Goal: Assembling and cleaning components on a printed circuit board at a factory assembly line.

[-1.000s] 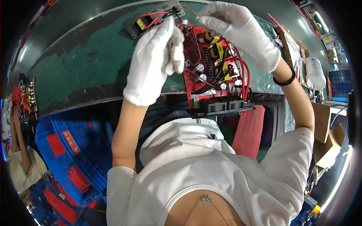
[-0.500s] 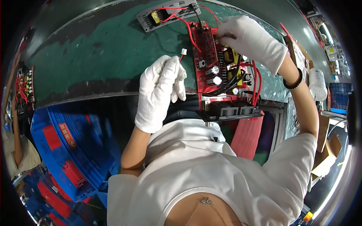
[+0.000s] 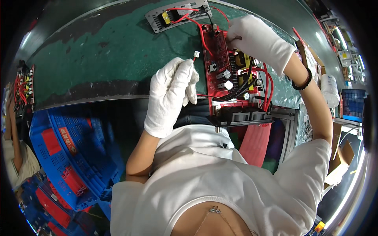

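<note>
While gloved hands steady it, the red circuit board (image 3: 220,70) bristles with wires.

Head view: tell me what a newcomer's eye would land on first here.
The red circuit board with capacitors and red and black wires stands out at top centre, over the green worktop. The white-gloved left hand pinches a small white plug on a red wire beside it, and the white-gloved right hand grips the board's upper right edge. Blue plastic crates sit lower left.
</note>
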